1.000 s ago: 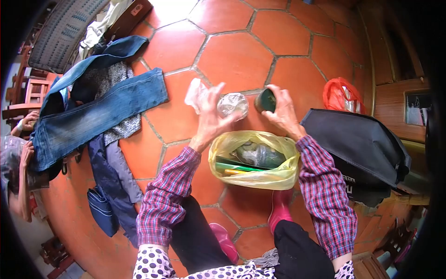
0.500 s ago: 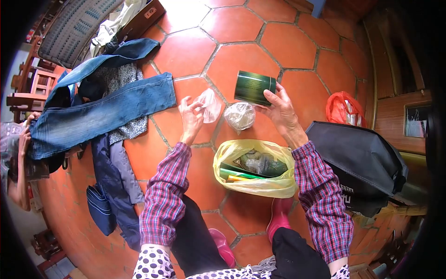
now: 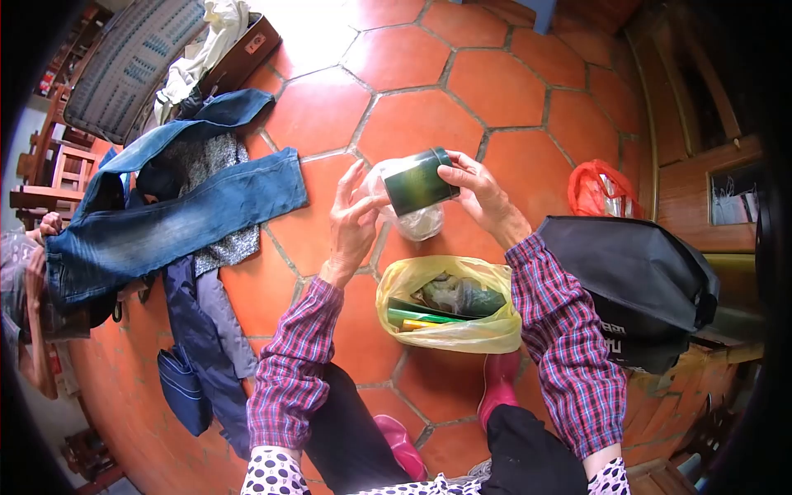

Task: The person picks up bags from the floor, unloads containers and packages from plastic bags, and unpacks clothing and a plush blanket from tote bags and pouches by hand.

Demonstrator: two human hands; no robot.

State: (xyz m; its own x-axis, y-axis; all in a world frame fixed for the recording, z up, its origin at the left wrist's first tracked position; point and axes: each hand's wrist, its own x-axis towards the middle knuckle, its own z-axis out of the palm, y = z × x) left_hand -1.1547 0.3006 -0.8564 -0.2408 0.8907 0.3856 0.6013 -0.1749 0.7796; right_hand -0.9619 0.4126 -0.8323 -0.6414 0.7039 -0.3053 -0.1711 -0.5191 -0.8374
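A dark green cylindrical canister (image 3: 415, 183) is held above the floor, tilted on its side. My right hand (image 3: 485, 194) grips its right end, thumb on the near side. At its left end is my left hand (image 3: 353, 216), fingers apart, with one fingertip at or very close to the canister; contact is unclear. Behind the canister a clear plastic bag (image 3: 370, 183) shows partly. Just below it sits a round bundle in clear plastic (image 3: 421, 224), its top hidden by the canister. Nearer me stands an open yellow plastic bag (image 3: 450, 340) containing green items and clear wrapping.
Jeans (image 3: 190, 194) and other clothes lie at left, where another person's hands (image 3: 41, 239) hold the jeans. A brown box (image 3: 243, 58) is at upper left. On the right are a black bag (image 3: 631, 285), a red plastic bag (image 3: 596, 186) and wooden furniture (image 3: 709, 194).
My right hand has brought the canister left and tilted it, now partly covering the wrapped bundle. My left hand has moved right, up to the canister's end.
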